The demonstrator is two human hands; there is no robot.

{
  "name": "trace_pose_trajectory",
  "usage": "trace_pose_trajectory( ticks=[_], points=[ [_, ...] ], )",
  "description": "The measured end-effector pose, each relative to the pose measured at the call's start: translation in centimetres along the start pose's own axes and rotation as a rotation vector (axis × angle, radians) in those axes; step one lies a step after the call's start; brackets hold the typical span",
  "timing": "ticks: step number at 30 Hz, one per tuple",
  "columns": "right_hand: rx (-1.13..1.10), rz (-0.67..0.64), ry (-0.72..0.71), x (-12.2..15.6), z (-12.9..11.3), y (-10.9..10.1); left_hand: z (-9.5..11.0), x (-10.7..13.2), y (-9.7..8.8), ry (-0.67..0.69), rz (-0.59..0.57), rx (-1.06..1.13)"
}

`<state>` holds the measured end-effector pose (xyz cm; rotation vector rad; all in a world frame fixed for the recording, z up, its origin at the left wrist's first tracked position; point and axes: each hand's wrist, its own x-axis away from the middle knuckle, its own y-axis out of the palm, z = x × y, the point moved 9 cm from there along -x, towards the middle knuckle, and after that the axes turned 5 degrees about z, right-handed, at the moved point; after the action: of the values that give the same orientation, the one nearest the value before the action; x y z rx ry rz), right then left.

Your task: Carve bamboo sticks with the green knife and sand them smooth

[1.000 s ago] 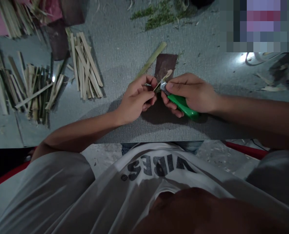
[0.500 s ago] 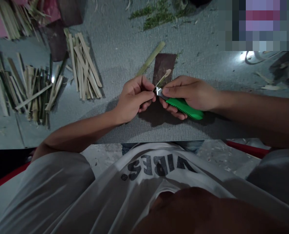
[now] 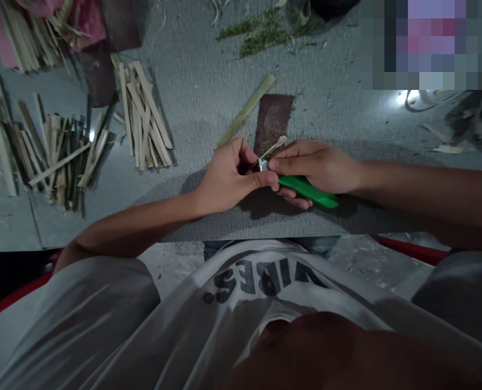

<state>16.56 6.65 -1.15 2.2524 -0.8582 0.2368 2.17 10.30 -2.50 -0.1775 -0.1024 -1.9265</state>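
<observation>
My left hand (image 3: 228, 176) is closed in a pinch on a thin pale bamboo sliver (image 3: 274, 146) that sticks out up and to the right. My right hand (image 3: 312, 165) is wrapped round a green-handled utility knife (image 3: 308, 189). The knife's metal tip rests against the sliver right at my left thumb. Both hands meet above a dark brown sheet (image 3: 273, 116) lying on the grey table (image 3: 200, 81). A long green bamboo strip (image 3: 247, 109) lies slanted just beyond my left hand.
A bundle of pale cut strips (image 3: 143, 116) lies to the left, with a darker mixed pile (image 3: 50, 146) further left and more strips (image 3: 17, 32) at the top left. Green shavings (image 3: 265, 32) are scattered at the back. The table's near edge runs just above my lap.
Both hands have dropped slightly toward me and closed together. My left thumb now reaches over to the knife tip, and the knife handle lies flatter.
</observation>
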Motion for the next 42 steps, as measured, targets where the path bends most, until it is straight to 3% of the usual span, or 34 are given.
trace_pose_trajectory(
  ticks=[7, 15, 18, 24, 30, 34, 38, 42],
  points=[
    [0.057, 0.24, -0.188, 0.2, -0.6, -0.4, 0.2, -0.1, -0.5, 0.013, 0.037, -0.031],
    [0.034, -0.001, 0.0, -0.3, 0.0, 0.0, -0.1, -0.3, 0.2, 0.009, -0.024, 0.035],
    [0.026, 0.024, -0.03, -0.4, 0.0, 0.2, -0.3, -0.3, 0.1, 0.0, -0.015, 0.028],
    [0.058, 0.217, -0.203, 0.0, -0.5, -0.2, 0.0, -0.1, -0.4, -0.011, 0.044, 0.014],
    [0.023, 0.047, -0.06, -0.3, -0.1, 0.2, -0.4, -0.4, -0.3, -0.001, 0.017, 0.022],
    [-0.036, -0.019, -0.043, -0.4, -0.1, 0.2, -0.6, -0.4, 0.0, 0.008, -0.016, 0.057],
    [-0.032, -0.035, -0.032, -0.5, 0.2, 0.4, -0.7, -0.3, 0.0, -0.019, -0.02, 0.059],
    [0.006, 0.043, -0.095, -0.6, -0.1, 0.2, -0.8, -0.4, -0.5, -0.019, 0.007, 0.03]
  ],
)
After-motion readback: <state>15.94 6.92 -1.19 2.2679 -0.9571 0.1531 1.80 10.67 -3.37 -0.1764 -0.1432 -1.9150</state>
